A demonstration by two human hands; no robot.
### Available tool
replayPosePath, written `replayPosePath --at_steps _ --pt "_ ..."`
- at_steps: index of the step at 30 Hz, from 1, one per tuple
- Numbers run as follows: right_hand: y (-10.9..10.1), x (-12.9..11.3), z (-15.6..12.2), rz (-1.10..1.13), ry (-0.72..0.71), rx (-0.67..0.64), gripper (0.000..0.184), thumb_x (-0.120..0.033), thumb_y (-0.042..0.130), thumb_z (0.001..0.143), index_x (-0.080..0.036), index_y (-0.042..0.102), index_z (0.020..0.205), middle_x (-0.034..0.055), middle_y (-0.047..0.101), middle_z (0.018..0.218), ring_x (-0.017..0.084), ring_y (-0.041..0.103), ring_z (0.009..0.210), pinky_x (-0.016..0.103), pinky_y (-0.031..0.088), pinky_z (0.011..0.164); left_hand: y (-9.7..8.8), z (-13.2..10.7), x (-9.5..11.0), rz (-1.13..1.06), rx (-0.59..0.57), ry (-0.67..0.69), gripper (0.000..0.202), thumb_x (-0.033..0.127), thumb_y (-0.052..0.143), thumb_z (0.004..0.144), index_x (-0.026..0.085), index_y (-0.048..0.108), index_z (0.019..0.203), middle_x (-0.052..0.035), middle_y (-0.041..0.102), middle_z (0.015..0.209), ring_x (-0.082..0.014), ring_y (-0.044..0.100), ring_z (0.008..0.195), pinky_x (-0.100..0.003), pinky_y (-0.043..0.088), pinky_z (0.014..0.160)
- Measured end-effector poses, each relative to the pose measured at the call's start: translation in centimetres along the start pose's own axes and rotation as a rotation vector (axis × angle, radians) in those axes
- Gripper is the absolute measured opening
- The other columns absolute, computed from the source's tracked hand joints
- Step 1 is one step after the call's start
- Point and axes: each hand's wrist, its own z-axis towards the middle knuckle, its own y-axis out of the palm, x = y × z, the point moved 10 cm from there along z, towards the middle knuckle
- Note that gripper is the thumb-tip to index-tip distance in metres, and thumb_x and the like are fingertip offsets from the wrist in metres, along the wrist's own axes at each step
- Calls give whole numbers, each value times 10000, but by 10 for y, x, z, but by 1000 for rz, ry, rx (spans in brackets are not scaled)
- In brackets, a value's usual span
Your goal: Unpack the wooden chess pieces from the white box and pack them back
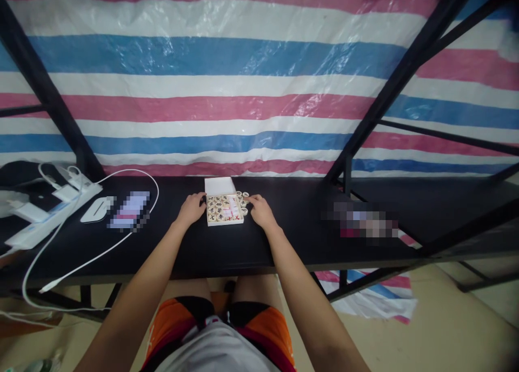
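Note:
A small white box (224, 222) sits on the black tabletop in front of me, with its lid (219, 186) laid back. Rows of round Chinese chess pieces (213, 211) fill it, marked with black and some red characters. Beside its left wall rests my left hand (192, 208), thumb and fingers apart, fingertips by the box edge. Several loose chess pieces (244, 211) lie against the right side. My right hand (260, 210) reaches in from there, fingers stretched out, fingertips at these pieces. Whether it grips one is too small to make out.
A power strip (48, 216) with plugs and a white cable (87, 262) takes up the left, near a white device (94, 211) and a blurred phone-like item (130, 210). Another blurred item (360, 220) lies right. Black metal bars (389, 85) frame the desk before a striped sheet (219, 58).

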Motion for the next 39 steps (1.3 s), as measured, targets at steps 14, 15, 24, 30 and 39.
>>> replayPosePath --at_steps 14,15,24,30,39 --pt "-13 -66 -13 163 -268 21 211 -268 548 825 -209 684 975 61 634 986 217 539 977 366 428 941 -2 -5 4 2 -13 -7 428 212 487 851 176 545 1273 -97 647 1094 -254 552 1046 -355 457 882" --pt "-12 -72 -14 155 -284 2 200 -273 566 816 -212 688 962 58 639 982 220 537 983 371 424 944 -2 -5 4 3 -12 -4 427 210 487 851 175 546 1272 -97 648 1091 -252 553 1043 -354 455 884" --pt "-8 -104 -21 66 -408 -42 300 -282 500 889 -221 663 1133 65 629 1204 213 508 1144 385 356 1020 1 -3 1 8 -15 -1 428 228 486 854 179 542 1275 -98 645 1082 -256 551 1034 -360 458 875" --pt "-5 -93 -18 30 -296 -48 332 -240 528 837 -217 662 1139 75 626 1111 219 515 1096 368 377 986 0 -3 2 -2 -21 -3 429 227 485 851 180 544 1273 -100 643 1090 -260 547 1037 -367 455 884" --pt "-8 -89 -14 174 -292 -24 237 -214 520 826 -219 653 1022 56 644 1037 207 536 1029 358 377 968 0 -2 1 -4 -19 1 427 233 494 851 177 545 1271 -93 647 1078 -256 552 1033 -356 445 901"
